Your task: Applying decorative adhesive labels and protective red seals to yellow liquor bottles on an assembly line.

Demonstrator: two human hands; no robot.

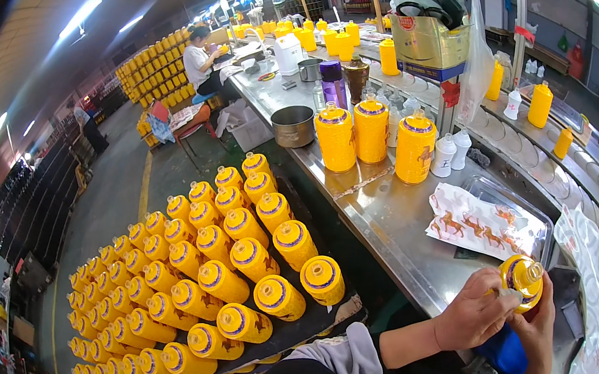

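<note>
My right hand (537, 328) is wrapped around a yellow bottle (517, 277) with a clear glass neck and a dark patterned band round its shoulder. Against the bottle's near side, my left hand (479, 307) is closed, fingertips pinched at the shoulder; whatever they hold is too small to make out. Just beyond my hands, a white sheet of brown horse-shaped decals (477, 222) lies partly over a shallow metal tray (537, 215). Farther up the metal table (391, 239) stand three similar yellow bottles (414, 149), one showing a brown horse figure.
Left of the table, a dark pallet (348, 312) carries many rows of yellow bottles. White squeeze bottles (444, 156), a metal pot (293, 126) and a purple flask (332, 84) stand on the table. A curved conveyor (541, 161) runs along the right. Another person (199, 63) sits working farther back.
</note>
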